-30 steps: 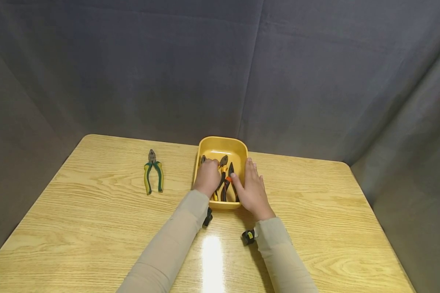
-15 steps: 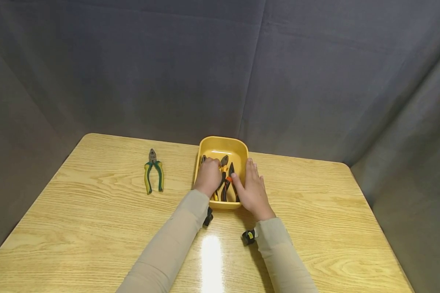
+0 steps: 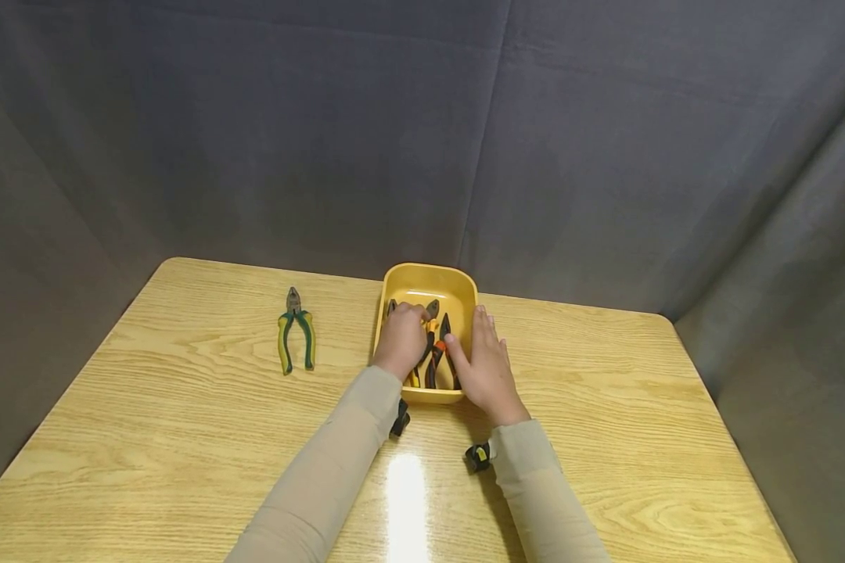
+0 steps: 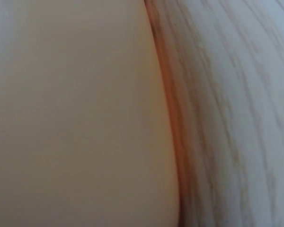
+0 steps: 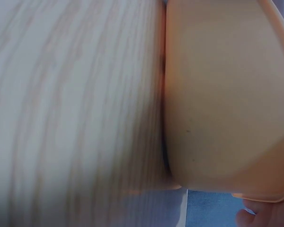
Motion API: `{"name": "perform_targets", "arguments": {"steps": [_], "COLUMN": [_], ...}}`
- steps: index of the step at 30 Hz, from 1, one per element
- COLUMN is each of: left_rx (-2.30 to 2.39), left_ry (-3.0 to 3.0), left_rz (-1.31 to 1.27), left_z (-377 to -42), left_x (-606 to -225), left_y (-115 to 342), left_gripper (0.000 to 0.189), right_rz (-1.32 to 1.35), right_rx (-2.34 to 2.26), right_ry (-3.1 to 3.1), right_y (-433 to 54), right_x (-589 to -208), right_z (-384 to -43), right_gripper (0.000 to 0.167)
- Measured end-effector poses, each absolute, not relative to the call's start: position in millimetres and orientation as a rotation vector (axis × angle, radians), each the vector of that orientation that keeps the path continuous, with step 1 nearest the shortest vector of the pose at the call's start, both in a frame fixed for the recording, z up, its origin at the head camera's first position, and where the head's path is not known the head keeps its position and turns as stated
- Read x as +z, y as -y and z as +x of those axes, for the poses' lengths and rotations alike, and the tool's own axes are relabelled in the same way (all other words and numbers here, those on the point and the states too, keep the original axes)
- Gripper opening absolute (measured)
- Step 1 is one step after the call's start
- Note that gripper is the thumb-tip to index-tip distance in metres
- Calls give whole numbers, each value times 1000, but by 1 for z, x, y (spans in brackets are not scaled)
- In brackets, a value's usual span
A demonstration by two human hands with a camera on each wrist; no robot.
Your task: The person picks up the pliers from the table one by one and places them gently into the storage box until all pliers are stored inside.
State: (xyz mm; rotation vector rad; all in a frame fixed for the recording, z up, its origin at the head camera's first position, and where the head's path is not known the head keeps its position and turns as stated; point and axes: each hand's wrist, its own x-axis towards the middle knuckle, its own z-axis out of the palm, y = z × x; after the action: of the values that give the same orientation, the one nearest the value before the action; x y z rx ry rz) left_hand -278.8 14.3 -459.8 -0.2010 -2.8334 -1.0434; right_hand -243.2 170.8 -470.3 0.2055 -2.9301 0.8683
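A yellow plastic box (image 3: 429, 274) stands on the table with several pliers in it. My left hand (image 3: 401, 340) reaches inside at its left, fingers curled down on a pair of pliers (image 3: 392, 306) whose dark tip shows past the knuckles; the rest is hidden. My right hand (image 3: 489, 371) holds the right wall, thumb inside, fingers along the outside. Beside the thumb lie orange-and-black pliers (image 3: 436, 356) and dark long-nosed pliers (image 3: 445, 324). Diagonal cutters (image 3: 432, 309) with yellow-and-black handles lie between the hands. The left wrist view shows only the box's outer wall (image 4: 85, 118).
Green-and-yellow pliers (image 3: 294, 332) lie on the wooden table (image 3: 183, 407) left of the box, handles spread. A grey curtain (image 3: 324, 141) hangs just behind the table's back edge. In the right wrist view, the box's side fills the right half beside wood grain.
Both hands stay in place at the box. The left fingers have shifted slightly near the cutters; the pliers on the table have not moved.
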Motion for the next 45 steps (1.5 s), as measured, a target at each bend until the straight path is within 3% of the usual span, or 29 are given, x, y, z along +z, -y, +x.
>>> {"name": "perform_targets", "arguments": {"steps": [45], "left_rx": [-1049], "left_ry": [2445], "left_rz": [-348], "left_z": [-272], "left_x": [-457], "left_y": [-8], "left_gripper": [20], "right_rz": [209], "right_rx": [887], "right_ry": [2908], "right_y": [-170], "right_x": [-470], "right_z": [-243], "right_gripper": [79]}}
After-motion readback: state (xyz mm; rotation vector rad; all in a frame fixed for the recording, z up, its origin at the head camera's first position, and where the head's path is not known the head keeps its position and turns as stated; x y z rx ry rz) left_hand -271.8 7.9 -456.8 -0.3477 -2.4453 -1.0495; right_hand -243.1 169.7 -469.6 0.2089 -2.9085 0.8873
